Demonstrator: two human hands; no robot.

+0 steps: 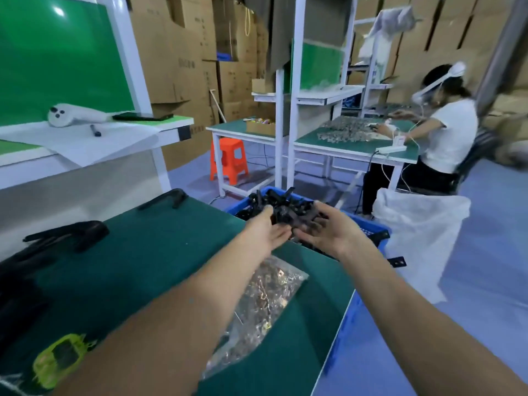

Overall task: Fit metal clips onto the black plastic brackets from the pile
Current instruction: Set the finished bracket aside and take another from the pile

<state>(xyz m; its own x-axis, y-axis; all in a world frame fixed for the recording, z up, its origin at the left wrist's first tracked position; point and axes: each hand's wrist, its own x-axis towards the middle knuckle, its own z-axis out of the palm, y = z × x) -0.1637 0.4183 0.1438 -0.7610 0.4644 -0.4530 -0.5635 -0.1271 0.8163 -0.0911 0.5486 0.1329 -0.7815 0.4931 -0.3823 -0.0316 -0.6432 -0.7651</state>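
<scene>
Both my arms reach forward over the green table (pixel 160 252) to a blue crate (pixel 371 227) past its far edge. The crate holds a pile of black plastic brackets (pixel 274 200). My left hand (pixel 264 232) and my right hand (pixel 328 227) are cupped together, palms up, carrying a bunch of black brackets (pixel 285 214) between them just above the crate. A clear plastic bag of metal clips (pixel 263 298) lies on the table under my left forearm.
Black brackets (pixel 71 234) lie at the table's left and another (pixel 168 197) at its far edge. A yellow-green object (pixel 61 357) sits near the front left. A white sack (pixel 423 224) stands right of the crate. Another person (pixel 445 132) works at a far bench beside an orange stool (pixel 228 161).
</scene>
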